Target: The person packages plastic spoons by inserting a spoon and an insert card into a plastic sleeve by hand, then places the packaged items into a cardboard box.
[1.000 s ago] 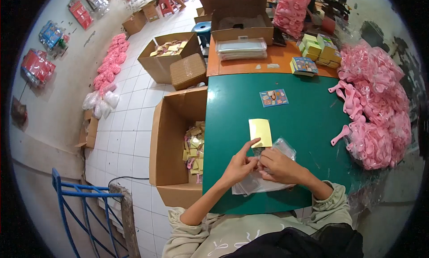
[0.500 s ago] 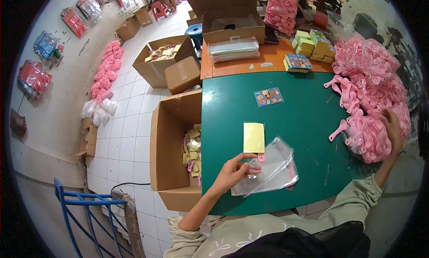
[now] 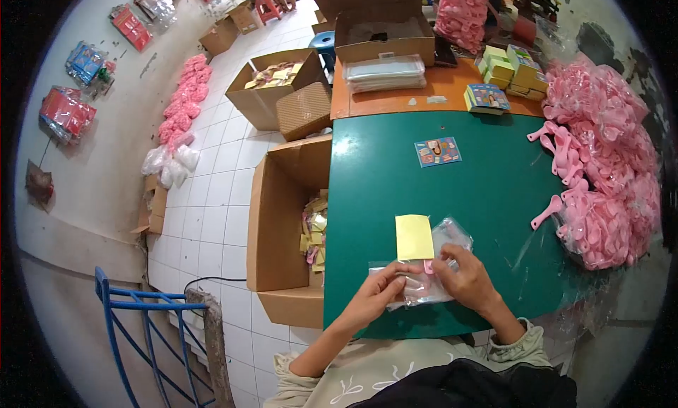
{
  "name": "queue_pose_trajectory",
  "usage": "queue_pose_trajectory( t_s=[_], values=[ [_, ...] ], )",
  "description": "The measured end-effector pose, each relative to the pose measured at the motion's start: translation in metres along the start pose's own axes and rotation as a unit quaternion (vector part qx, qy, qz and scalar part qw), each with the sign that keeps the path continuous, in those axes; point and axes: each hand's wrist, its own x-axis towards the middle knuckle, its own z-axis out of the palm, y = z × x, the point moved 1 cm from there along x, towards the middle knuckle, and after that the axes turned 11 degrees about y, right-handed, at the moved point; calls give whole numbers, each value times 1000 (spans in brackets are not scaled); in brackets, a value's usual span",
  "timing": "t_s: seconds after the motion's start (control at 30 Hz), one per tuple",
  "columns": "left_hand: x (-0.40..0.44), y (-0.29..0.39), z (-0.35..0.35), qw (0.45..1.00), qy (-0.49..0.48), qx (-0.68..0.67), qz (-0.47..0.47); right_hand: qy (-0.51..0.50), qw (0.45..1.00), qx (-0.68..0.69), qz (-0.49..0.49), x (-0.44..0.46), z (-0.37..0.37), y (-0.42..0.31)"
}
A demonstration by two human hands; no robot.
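At the front of the green table, my left hand (image 3: 378, 295) is closed, thumb and fingers pinching the near edge of a clear plastic bag (image 3: 417, 291). My right hand (image 3: 470, 277) bends over the same bag from the right, its fingertips closed at the bag's edge. A yellow card (image 3: 414, 237) lies just beyond my fingers. Between both hands a bit of a pink spoon (image 3: 428, 266) shows, mostly covered by fingers and plastic. More clear bags (image 3: 452, 231) lie flat beneath my right hand.
Bagged pink spoons (image 3: 600, 224) pile up along the right edge, with loose spoons (image 3: 561, 154) beside them. A printed card (image 3: 438, 152) lies mid-table. Card stacks (image 3: 487, 99) and a bag stack (image 3: 385, 75) stand at the back. Left of the table is an open carton (image 3: 272, 224).
My right hand has left the spoon pile on the right and come over to the bag beside my left hand. The view has shifted slightly.
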Motion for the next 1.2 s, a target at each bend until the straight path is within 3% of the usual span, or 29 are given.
queue_pose_trajectory(
  t_s=[0.1,0.2,0.3,0.47,0.53,0.63,0.73,1.0,1.2],
  values=[
    [-10,3,0,1000,9,14,5,12,994,83,66,1,-1,-5],
    [-10,-2,2,972,82,208,80,21,979,168,116,-5,-2,-4],
    [-1,-13,2,932,88,310,166,7,964,220,147,-5,-9,-5],
    [-1,-12,6,938,139,261,182,-23,914,301,270,-10,-10,0],
    [-1,-15,8,934,155,260,188,-13,879,358,316,-11,-4,-1],
    [-2,-20,7,940,176,244,160,-6,762,467,449,-23,16,2],
    [-2,-25,6,941,195,242,130,19,744,469,476,-17,15,-4],
    [1,-39,8,946,255,139,147,50,747,447,490,-15,20,-9],
    [-4,-34,8,943,229,184,156,33,784,409,466,-9,17,-15]
  ],
)
